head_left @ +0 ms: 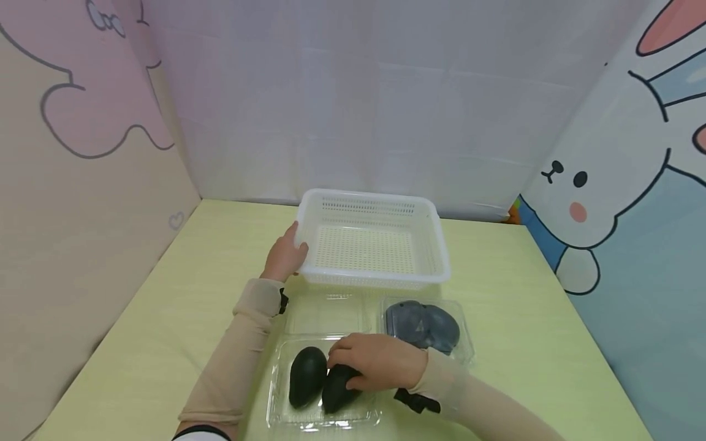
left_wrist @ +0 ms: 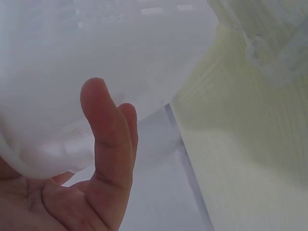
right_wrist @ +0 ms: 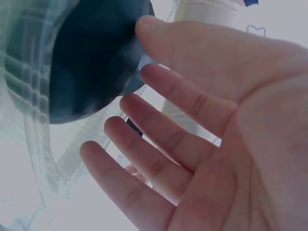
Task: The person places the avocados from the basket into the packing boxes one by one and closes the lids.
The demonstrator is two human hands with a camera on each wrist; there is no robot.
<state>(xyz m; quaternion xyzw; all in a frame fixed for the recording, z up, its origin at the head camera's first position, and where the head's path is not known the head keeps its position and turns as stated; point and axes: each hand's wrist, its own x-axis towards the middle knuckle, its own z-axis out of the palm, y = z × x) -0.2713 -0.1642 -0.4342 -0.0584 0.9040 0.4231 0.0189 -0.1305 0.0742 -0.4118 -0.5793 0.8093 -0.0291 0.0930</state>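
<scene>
My left hand [head_left: 284, 254] holds the left rim of a white plastic basket [head_left: 375, 277]. In the left wrist view, fingers [left_wrist: 113, 149] reach up along the basket's outer wall. Below it lies an open clear plastic clamshell box [head_left: 278, 392] with two dark green avocados, a left one [head_left: 307, 375] and a right one [head_left: 337, 392]. Over the right avocado lies my right hand [head_left: 380, 361], its thumb at the fruit's side. In the right wrist view the fingers [right_wrist: 159, 139] are loosely extended beside the avocado [right_wrist: 96, 57], not wrapped around it.
A second clear box [head_left: 466, 349] with two greyish-looking avocados [head_left: 421, 324] stands to the right, partly behind my right wrist. The open box's lid [head_left: 328, 315] lies flat toward the basket. A pale wall [head_left: 375, 110] stands behind the yellow table [head_left: 529, 343].
</scene>
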